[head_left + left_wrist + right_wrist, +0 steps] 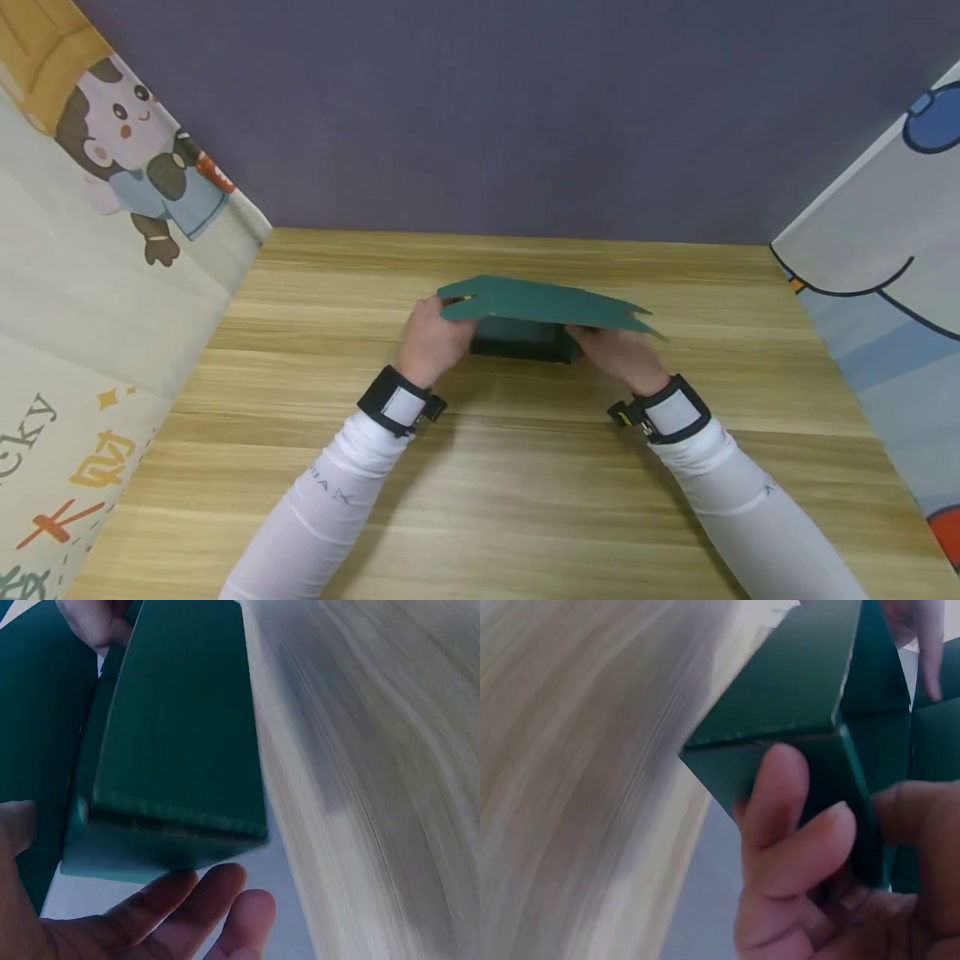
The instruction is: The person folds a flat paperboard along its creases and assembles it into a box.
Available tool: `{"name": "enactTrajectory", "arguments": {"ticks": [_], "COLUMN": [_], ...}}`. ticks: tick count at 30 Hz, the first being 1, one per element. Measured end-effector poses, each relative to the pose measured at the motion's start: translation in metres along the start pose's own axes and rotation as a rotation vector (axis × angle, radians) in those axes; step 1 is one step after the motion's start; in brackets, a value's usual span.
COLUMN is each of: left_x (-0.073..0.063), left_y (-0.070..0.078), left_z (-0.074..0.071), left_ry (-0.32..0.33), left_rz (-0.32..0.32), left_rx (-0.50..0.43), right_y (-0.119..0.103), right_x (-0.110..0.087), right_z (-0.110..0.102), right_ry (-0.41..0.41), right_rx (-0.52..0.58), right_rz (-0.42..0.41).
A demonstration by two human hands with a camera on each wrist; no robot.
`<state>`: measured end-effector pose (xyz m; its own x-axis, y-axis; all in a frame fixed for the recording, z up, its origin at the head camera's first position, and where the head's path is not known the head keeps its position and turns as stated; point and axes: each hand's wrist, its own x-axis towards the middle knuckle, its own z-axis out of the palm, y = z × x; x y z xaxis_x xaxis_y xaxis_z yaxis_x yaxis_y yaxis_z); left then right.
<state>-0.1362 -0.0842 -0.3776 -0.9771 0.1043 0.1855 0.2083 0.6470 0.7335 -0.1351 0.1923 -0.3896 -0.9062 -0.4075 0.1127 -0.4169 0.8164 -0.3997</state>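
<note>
1. Green cardboard box [517,335], lid raised, between right hand [624,357] and left hand [433,340].
2. Right pinches its end; left, fingers loosely extended, touches it.
3. Left of box, white printed cloth [90,308]: "cky".
4. Beneath, pale wood-grain table [525,483]; behind, slate-blue panel [487,117].

Green box [180,712], seen lengthwise, its near end slightly blurred. The fingers of your left hand [120,922] lie at that end, your thumb in front of the lid [37,727] at left. Your right hand [94,622], partly cropped, is at the far end. The wooden table [367,750] fills the right side.
</note>
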Motion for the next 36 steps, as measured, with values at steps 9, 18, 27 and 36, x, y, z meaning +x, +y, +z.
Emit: {"name": "enactTrajectory", "arguments": {"ticks": [9, 18, 27, 36], "left_x": [0.014, 0.022, 0.028, 0.032], "left_y": [-0.011, -0.019, -0.026, -0.028], "left_z": [0.001, 0.002, 0.006, 0.010], "left_ry": [0.140, 0.177, 0.157, 0.147], "left_rz": [-0.042, -0.065, -0.112, -0.143], "left_rx": [-0.139, -0.212, -0.248, -0.262], "right_y": [0.001, 0.005, 0.013, 0.022], "right_x": [0.012, 0.012, 0.014, 0.018], "right_z": [-0.006, -0.001, 0.003, 0.004], "right_ry": [-0.040, -0.133, -0.225, -0.282], "right_rx": [0.295, 0.346, 0.383, 0.412], "right_rz": [0.208, 0.218, 0.247, 0.246]}}
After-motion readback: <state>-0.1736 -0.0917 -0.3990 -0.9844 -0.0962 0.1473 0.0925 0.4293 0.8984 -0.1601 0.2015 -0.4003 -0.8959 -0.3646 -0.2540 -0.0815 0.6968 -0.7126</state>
